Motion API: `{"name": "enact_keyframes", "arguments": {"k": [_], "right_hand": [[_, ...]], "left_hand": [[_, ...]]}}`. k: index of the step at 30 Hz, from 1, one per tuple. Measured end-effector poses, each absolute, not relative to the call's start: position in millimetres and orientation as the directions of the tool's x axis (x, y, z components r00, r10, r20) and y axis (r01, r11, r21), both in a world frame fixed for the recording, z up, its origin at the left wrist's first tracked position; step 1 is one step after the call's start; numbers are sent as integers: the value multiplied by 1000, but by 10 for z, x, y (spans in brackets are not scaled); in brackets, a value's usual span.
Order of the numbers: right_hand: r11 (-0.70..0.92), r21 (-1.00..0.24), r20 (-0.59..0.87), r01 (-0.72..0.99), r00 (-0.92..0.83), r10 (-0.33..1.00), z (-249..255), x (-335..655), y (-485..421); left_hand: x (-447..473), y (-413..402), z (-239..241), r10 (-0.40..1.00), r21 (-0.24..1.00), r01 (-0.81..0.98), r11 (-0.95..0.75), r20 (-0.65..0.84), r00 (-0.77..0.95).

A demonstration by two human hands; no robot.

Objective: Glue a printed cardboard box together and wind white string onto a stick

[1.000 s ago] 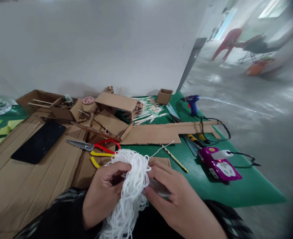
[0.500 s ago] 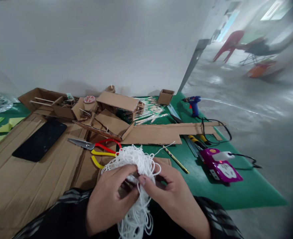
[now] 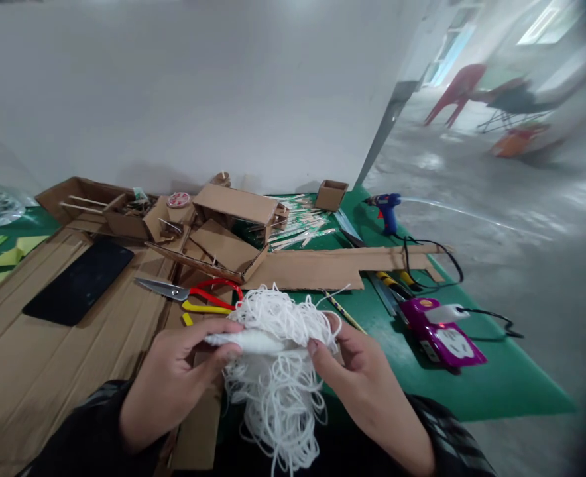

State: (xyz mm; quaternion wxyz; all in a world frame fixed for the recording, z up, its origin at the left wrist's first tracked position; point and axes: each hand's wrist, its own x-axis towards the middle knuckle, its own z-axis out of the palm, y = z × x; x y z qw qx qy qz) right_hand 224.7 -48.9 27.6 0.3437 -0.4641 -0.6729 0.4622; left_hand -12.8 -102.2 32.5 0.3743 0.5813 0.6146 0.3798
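A loose, looping bundle of white cord (image 3: pixel 283 397) hangs between the two hands at the near edge of the green table (image 3: pixel 512 391), with a smooth whitish roll (image 3: pixel 260 342) lying crosswise over it. The left hand (image 3: pixel 178 371) grips the roll's left end between thumb and fingers; the right hand (image 3: pixel 362 371) pinches the cord at the right, and whether it also holds the roll is hidden.

Just beyond lie red-and-yellow scissors (image 3: pixel 174 291), left, and a pencil (image 3: pixel 347 315), right. At the far left, an open-topped cardboard box (image 3: pixel 57 197) has pale sticks (image 3: pixel 83 202) across it and small brown pieces (image 3: pixel 134 207) in its inner compartment. A larger box (image 3: pixel 240 202) stands at far centre, beside thin sticks in clear wrapping (image 3: pixel 303 225). Right of these, a small square box (image 3: pixel 329 197) faces up, its contents unclear.
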Motion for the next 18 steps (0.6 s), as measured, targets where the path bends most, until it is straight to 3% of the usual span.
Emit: {"name": "enact_keyframes", "arguments": {"k": [3,5,11,15,18], "right_hand": [[119,-938,23,325,-285,958,235,2321,-436],[84,-950,1,301,-267,964,192,2380,-398],[-114,-986,-144,121,-276,950,135,2437,-348],[-263,-965,-245,-20,-304,921,167,2380,-364],[-329,-941,-286,-78,-335,898,152,2366,-368]], "left_hand": [[-406,-1074,347,989,941,317,119,-83,-125],[-596,-1107,355,970,975,148,169,-137,-203],[-817,-1120,338,874,917,-399,-13,-183,-451],[-693,-1077,424,882,841,-531,-99,-172,-439],[-610,-1039,519,939,788,-615,31,-234,-251]]}}
